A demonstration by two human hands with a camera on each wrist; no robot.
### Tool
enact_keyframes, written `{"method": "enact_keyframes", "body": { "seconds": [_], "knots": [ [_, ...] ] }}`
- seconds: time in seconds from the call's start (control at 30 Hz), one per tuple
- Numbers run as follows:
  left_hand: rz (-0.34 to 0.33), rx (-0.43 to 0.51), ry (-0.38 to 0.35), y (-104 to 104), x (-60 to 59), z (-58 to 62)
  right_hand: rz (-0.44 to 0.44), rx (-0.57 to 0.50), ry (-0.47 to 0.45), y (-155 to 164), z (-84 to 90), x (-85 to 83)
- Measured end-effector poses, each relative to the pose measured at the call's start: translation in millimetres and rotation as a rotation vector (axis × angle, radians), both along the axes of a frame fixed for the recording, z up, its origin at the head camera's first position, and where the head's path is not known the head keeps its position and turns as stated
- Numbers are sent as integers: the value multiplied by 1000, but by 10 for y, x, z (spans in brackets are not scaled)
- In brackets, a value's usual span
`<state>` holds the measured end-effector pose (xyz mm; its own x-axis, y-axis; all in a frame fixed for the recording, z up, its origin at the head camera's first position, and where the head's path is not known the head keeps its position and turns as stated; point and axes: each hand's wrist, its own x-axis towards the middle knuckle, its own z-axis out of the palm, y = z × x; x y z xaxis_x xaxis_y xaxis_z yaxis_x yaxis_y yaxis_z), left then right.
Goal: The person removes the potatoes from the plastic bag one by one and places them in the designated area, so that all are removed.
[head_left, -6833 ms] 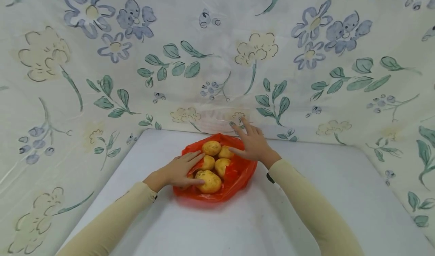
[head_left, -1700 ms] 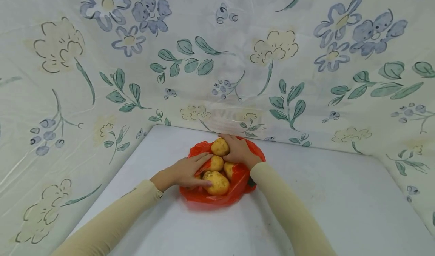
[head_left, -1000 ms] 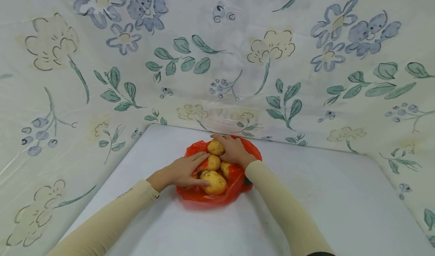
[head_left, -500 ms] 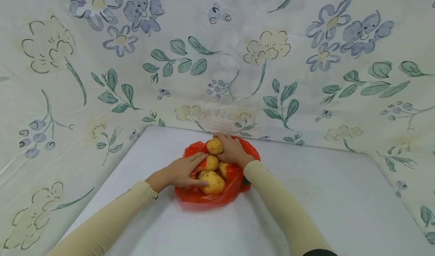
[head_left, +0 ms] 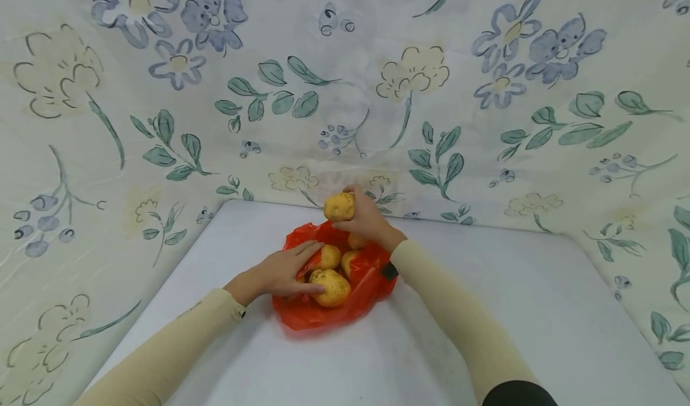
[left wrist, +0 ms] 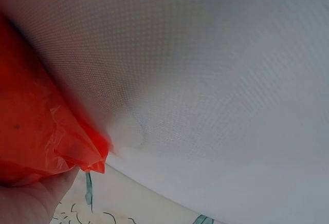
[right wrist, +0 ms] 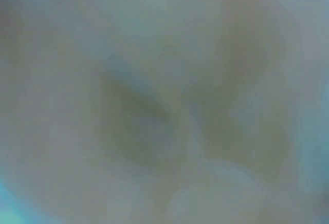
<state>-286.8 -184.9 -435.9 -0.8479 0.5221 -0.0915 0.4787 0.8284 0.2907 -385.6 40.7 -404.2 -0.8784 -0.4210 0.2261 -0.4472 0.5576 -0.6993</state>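
Observation:
In the head view a red plastic bag (head_left: 372, 281) lies with its mouth spread wide on the white table, several yellow potatoes inside. My right hand (head_left: 371, 219) grips one potato (head_left: 339, 206) and holds it above the bag's far rim. My left hand (head_left: 276, 273) rests on the bag's left side with its fingers extended; its thumb touches a large potato (head_left: 332, 290) at the front. The left wrist view shows the red bag (left wrist: 41, 126) beside part of the left hand (left wrist: 32, 201). Blur in the right wrist view hides all detail.
The white tabletop (head_left: 485, 298) extends to the right and in front of the bag. A flower-printed sheet (head_left: 345, 112) hangs behind the table and along both sides. A dark round shape (head_left: 518, 394) shows at the bottom edge near the right sleeve.
My right hand, earlier open over the bag, has taken hold of the far potato and just now raised it out of the bag. My left hand has stayed on the bag.

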Motion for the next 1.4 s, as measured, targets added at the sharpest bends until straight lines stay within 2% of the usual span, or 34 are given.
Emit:
{"method": "enact_keyframes", "body": {
  "seconds": [0.3,0.47,0.67,0.93,1.03,1.2,1.4],
  "knots": [
    [1,-2,34,-36,-69,7,42,-139,-28,94,335,6],
    [12,13,35,-23,-58,-8,20,-149,-44,222,453,30],
    [-13,6,-12,-8,15,-75,-2,-137,-32,476,429,137],
    [4,5,24,3,-65,-40,-7,-177,15,739,456,142],
    [-1,5,20,-7,-52,-44,0,-162,20,801,426,184],
    [-7,6,-23,-14,28,-101,-19,-131,-50,918,321,294],
    [8,20,7,-4,3,-83,-65,-135,-75,1027,298,281]
  ]
}}
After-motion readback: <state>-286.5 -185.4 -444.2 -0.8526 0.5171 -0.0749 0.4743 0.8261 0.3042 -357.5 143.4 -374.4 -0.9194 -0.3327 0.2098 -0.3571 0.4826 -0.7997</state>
